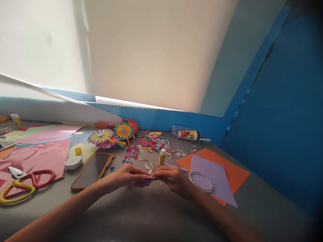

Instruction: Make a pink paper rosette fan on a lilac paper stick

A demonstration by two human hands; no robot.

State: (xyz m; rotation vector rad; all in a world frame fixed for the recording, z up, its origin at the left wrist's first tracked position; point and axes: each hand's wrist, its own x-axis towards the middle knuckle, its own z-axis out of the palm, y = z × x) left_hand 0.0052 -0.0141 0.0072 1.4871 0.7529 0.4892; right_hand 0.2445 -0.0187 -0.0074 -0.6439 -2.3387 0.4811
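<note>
Between my two hands, above the grey table (121,208), is a small piece of purple paper (150,178), mostly covered by fingers. The fingers of my left hand (130,175) pinch its left side. My right hand (174,178) pinches the right side, with its fingertips close to the left ones. Just behind my right hand a glue stick (162,157) stands upright, with a purple paper strip (176,167) lying beside it. To the right, a roll of white tape (201,182) rests on a purple sheet (214,171) over an orange sheet (238,173).
A phone (93,170) and a white case (73,162) lie left of my hands, with scissors (32,179) farther left. Paper fans (123,130), colourful scraps (153,142) and a plastic bottle (185,133) are along the back, before the blue wall (277,117).
</note>
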